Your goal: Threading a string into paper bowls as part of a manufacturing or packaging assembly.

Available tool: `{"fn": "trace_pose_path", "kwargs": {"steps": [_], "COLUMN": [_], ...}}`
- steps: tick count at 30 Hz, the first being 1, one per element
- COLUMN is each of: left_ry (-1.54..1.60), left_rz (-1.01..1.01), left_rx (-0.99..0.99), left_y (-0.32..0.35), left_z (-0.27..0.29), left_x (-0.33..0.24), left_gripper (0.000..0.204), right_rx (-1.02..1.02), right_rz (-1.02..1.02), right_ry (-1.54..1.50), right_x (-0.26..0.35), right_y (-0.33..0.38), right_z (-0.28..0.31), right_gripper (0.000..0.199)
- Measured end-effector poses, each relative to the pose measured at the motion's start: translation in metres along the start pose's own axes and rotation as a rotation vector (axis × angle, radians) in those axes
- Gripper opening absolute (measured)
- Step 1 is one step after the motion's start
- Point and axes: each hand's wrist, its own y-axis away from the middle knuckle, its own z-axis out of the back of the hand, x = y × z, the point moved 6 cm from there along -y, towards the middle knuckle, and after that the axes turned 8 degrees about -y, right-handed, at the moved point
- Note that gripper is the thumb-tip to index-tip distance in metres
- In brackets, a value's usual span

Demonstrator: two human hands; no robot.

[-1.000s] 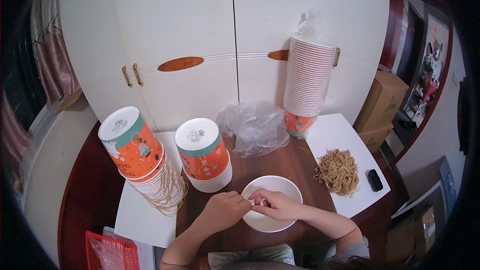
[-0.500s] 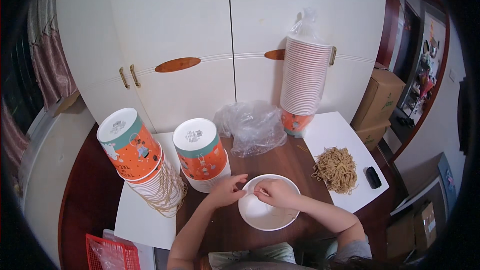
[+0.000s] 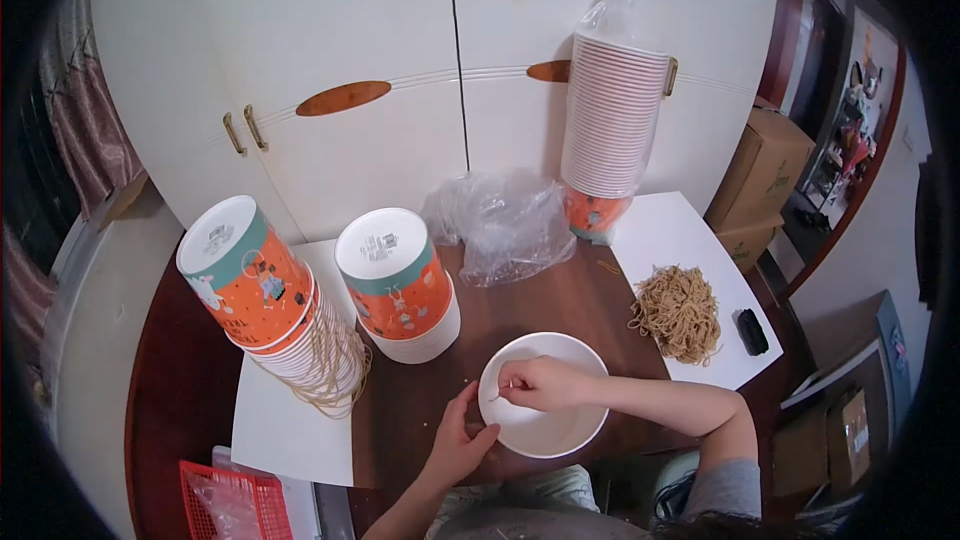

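Observation:
A white-lined paper tub (image 3: pixel 555 430) stands mouth up at the near edge of the table. My right hand (image 3: pixel 540 382) reaches into its mouth with fingertips pinched close to the left inner wall. Whatever sits in that pinch is too small to make out. Against the tub's outer left side is my left hand (image 3: pixel 462 445), thumb and fingers apart, the thumb at the rim. To the left, upside-down orange and green tubs top a stack (image 3: pixel 400 290). Another such stack (image 3: pixel 255 280) leans farther left, with tan cords (image 3: pixel 335 365) draped over it.
A heap of tan cords (image 3: pixel 676 315) lies on the right white panel, beside a small black object (image 3: pixel 751 332). Behind are crumpled clear plastic (image 3: pixel 510 230) and a tall bagged tub stack (image 3: pixel 612 120). A red basket (image 3: pixel 232 500) sits lower left; cartons (image 3: pixel 765 165) stand right.
My left hand has come down from above the tub's left rim to its lower left side. My right hand stays inside, its pinch now nearer the left wall. The whole view has shifted slightly.

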Motion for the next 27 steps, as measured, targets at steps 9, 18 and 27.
{"fn": "trace_pose_path", "kwargs": {"steps": [9, 18, 27], "left_ry": [0.025, 0.104, 0.224], "left_rz": [0.014, 0.055, 0.21], "left_rx": [0.004, 0.016, -0.034], "left_y": [0.005, 0.006, 0.01], "left_z": [-0.001, -0.003, 0.001], "left_x": [-0.002, -0.003, 0.014], "left_gripper": [0.062, 0.061, 0.039], "right_rx": [0.069, 0.068, 0.059], "right_rz": [-0.044, -0.05, -0.093], "right_ry": [0.109, 0.055, 0.05], "right_x": [0.001, 0.007, -0.011], "right_y": [-0.003, -0.008, -0.01], "right_z": [-0.013, -0.013, -0.021], "right_gripper": [0.019, 0.018, 0.018]}}
